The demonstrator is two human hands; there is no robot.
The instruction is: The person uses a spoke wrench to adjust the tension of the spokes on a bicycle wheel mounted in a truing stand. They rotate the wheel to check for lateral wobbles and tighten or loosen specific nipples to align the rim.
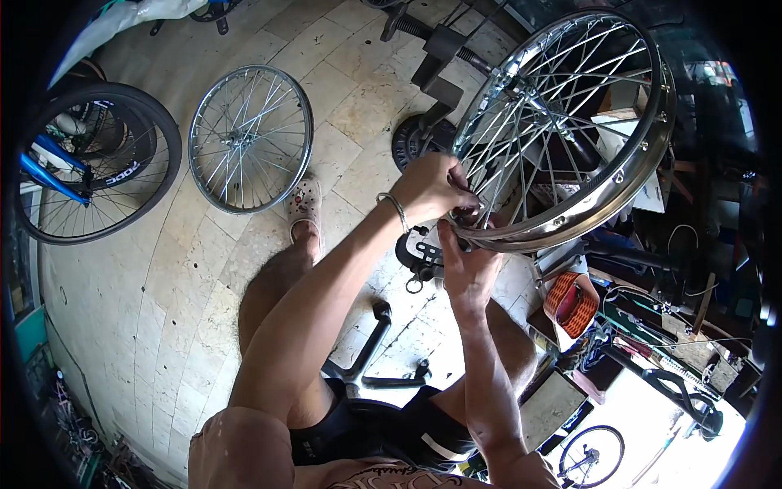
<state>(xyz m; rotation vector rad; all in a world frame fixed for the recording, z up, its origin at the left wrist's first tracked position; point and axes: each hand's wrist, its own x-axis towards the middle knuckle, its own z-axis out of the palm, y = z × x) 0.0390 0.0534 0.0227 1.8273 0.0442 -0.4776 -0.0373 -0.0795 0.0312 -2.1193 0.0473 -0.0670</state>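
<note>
One shiny silver, wire-spoked metal wheel (538,102) sits at the dark metal stand (442,45); by its lower-left edge, the left hand (436,191) is curled, any hold hidden, the right hand (471,273) closed round the rim (599,205). A slipping grip might let the wheel turn, pinching the left hand.

Pale, dark-printed T-shirt (243,448), black shorts (358,432) with a whitish patch (444,448), silvery bracelet (394,209), light perforated clog (305,202).

Blown-out glare at lower right, dim upper right, highlights on wheel rim (588,209), curved edges, black corners
</note>
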